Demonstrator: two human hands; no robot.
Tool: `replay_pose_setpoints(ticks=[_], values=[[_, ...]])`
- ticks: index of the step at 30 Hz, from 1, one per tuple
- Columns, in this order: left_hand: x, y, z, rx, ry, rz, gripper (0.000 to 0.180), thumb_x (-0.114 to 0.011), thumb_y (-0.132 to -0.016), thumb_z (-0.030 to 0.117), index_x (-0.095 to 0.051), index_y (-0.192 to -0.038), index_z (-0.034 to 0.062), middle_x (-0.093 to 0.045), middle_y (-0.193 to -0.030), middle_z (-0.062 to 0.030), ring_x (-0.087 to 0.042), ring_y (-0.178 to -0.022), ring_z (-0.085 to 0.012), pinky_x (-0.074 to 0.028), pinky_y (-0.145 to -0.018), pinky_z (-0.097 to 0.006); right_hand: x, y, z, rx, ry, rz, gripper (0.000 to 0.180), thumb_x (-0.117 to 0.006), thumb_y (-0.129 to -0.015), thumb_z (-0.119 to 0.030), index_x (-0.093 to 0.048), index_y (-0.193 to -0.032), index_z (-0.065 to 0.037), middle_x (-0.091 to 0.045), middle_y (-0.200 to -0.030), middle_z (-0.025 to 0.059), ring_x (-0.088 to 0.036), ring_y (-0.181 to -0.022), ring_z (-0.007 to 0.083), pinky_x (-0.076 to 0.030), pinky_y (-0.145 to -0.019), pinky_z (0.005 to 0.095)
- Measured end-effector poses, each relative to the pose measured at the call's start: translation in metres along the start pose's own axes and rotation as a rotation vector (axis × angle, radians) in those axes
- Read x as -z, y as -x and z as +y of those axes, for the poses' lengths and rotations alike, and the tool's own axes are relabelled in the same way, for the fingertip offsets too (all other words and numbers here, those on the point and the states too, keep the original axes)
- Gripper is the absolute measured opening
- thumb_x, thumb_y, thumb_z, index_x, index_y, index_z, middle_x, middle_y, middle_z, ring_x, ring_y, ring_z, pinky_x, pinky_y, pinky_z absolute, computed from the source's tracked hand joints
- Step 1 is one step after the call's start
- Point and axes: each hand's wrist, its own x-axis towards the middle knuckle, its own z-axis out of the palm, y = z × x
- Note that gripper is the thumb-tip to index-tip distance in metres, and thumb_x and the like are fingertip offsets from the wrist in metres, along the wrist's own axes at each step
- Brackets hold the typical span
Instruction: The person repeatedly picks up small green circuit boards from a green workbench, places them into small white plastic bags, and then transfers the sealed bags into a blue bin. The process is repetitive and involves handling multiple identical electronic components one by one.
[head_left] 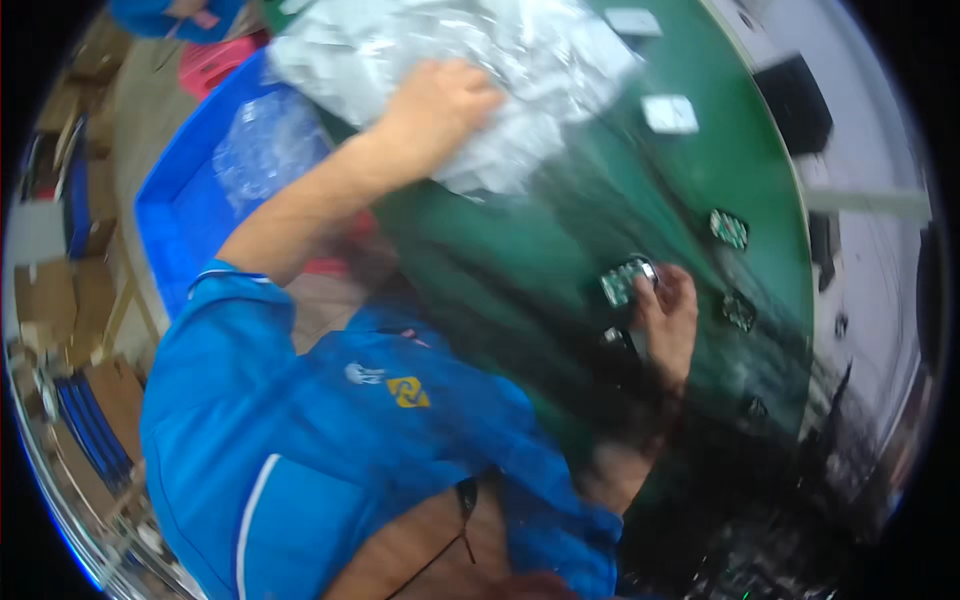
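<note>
My left hand rests on a heap of clear and whitish plastic bags at the far side of the table. Its fingers curl into the plastic, and their tips are partly hidden. Toward the right, my right hand pinches a small green circuit board by its edge. A shiny rounded part shows on the board beside my fingers. Just below the board lies a small dark object with a bright end, too blurred to name.
More small circuit boards lie along the table's right side. Two white squares sit beyond them. A blue bin with clear plastic stands at the left, near a pink stool. The green table curves at its right edge.
</note>
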Motion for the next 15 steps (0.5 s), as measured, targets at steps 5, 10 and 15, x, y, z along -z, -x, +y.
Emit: replay_pose_setpoints(ticks=[5,10,15], values=[[0.005,0.012,-0.01,0.015,0.113,0.087,0.015,-0.059,-0.079,0.007,-0.065,-0.092,0.0035,-0.063,-0.093,-0.0112,-0.058,-0.091,-0.0309,-0.046,-0.081,-0.039,0.04,0.04,-0.011,0.143,0.305,0.454,0.03,-0.071,-0.083,-0.017,-0.059,-0.107,-0.003,-0.058,-0.087,0.0014,-0.051,-0.074,0.0082,-0.042,-0.063,0.0211],[0.056,0.032,-0.009,0.158,0.331,0.136,0.017,-0.059,-0.088,0.004,-0.063,-0.104,-0.0003,-0.064,-0.1,-0.0101,-0.06,-0.094,-0.022,-0.045,-0.081,-0.032,0.123,0.132,0.021,-0.19,0.67,0.693,0.022,-0.071,-0.081,-0.017,-0.064,-0.095,0.0,-0.063,-0.077,0.0047,-0.056,-0.071,0.0117,-0.046,-0.068,0.0258],[0.062,0.035,0.034,0.381,0.834,0.165,0.025,-0.054,-0.092,0.004,-0.06,-0.117,0.0023,-0.064,-0.101,-0.0081,-0.059,-0.077,-0.0107,-0.046,-0.066,-0.022,0.115,0.145,0.054,-0.155,0.668,0.754,0.025,-0.072,-0.08,-0.016,-0.065,-0.098,-0.001,-0.062,-0.082,0.0071,-0.059,-0.072,0.0139,-0.048,-0.07,0.0273]])
